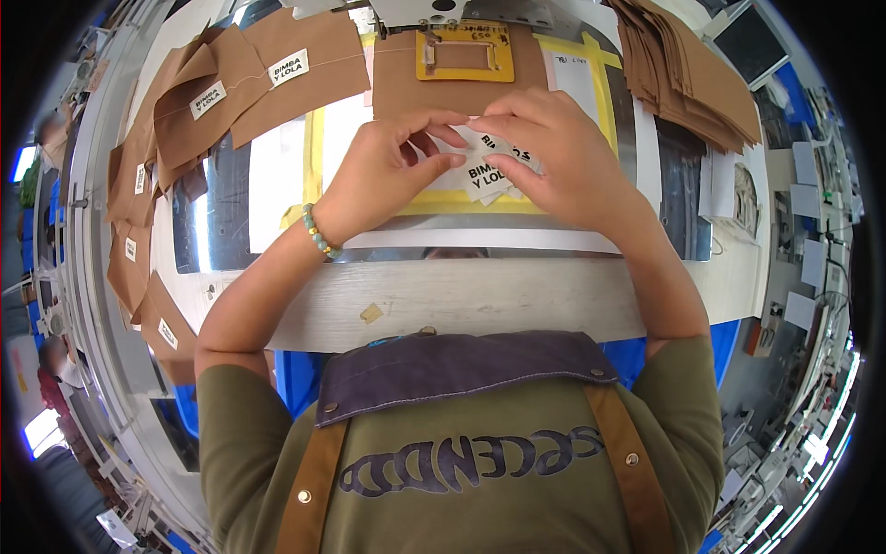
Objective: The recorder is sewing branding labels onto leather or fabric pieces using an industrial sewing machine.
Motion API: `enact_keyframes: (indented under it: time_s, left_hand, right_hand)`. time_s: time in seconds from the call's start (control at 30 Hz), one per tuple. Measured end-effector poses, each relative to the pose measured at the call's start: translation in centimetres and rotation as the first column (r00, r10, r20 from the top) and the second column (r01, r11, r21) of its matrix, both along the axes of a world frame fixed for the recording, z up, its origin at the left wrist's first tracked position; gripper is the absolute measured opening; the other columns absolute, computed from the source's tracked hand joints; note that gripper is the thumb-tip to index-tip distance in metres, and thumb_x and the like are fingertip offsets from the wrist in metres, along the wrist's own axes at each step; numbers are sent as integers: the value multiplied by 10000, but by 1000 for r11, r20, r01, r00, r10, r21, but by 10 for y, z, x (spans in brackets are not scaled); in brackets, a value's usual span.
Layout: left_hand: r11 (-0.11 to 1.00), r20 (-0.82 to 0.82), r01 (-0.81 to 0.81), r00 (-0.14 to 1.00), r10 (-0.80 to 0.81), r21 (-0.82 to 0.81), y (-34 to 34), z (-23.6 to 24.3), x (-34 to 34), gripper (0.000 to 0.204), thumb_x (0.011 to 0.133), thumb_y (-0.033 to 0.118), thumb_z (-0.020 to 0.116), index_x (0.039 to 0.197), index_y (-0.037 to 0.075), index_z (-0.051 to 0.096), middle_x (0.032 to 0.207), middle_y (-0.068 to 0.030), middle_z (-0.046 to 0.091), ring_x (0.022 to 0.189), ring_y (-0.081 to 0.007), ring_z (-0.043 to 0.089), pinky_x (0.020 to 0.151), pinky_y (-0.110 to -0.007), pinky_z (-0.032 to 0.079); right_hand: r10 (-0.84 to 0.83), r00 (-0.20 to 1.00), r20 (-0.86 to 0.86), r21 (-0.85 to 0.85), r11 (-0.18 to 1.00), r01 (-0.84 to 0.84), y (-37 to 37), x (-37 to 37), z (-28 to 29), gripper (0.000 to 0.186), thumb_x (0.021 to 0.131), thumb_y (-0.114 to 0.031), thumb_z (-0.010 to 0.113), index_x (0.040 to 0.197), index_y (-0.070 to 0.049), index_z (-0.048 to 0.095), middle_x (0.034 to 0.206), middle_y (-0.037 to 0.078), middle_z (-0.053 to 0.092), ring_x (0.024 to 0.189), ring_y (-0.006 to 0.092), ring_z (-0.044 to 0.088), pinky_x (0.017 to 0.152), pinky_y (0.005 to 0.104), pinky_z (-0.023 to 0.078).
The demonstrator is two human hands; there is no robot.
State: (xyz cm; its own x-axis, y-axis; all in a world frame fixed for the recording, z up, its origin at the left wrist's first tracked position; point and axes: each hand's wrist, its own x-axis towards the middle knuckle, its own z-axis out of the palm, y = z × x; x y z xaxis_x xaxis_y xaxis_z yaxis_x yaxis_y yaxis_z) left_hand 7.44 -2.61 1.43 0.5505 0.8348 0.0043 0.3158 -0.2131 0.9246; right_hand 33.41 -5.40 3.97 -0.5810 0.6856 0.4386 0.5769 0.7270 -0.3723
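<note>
Curling left hand (381, 164) and right hand (561, 148) above labels (480, 174), we're ideally handling them lightly; whether pinching, we can't tell.

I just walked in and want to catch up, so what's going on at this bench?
A person's left hand and right hand are close together over a pile of white labels; whether they pinch one is hard to tell. Just beyond, a yellow frame sits over a brown panel. Labelled brown pieces trail off left, and a stack of brown pieces lies to the right.
</note>
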Motion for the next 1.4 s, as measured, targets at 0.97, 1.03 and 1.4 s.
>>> enact_keyframes:
  time_s: [0.97, 1.03, 1.4]
  left_hand:
    - [993, 107, -117, 988, 114, 21, 16, -14, -7, 292, 1013, 118, 780, 1296, 48, 771, 1013, -12, 805, 769, -52, 602, 721, -249, 518]
    - [985, 49, -151, 988, 148, 82, 25, -3, -12, 353, 1045, 111, 738, 1386, 28, 699, 1144, -23, 781, 914, -80, 674, 867, -254, 560]
    - [702, -233, 88, 966, 113, 706, 59, -4, -14, 388, 941, 56, 780, 1325, 28, 728, 1241, -99, 773, 1065, -272, 706, 915, -402, 591]
  right_hand:
    - [-107, 984, -144, -597, 802, 0, 67, 7, -2, 114, 1000, -105, 754, 1074, -26, 788, 965, 31, 726, 831, 103, 626, 736, 293, 508]
    - [-165, 979, -116, -398, 911, 107, 97, 11, -7, 137, 1016, -105, 732, 1107, -18, 786, 966, 30, 737, 837, 112, 641, 753, 302, 523]
    - [-148, 983, 109, -63, 986, 155, 162, 3, -30, 149, 981, -131, 740, 1084, -42, 800, 968, 112, 767, 857, 306, 719, 790, 400, 556]
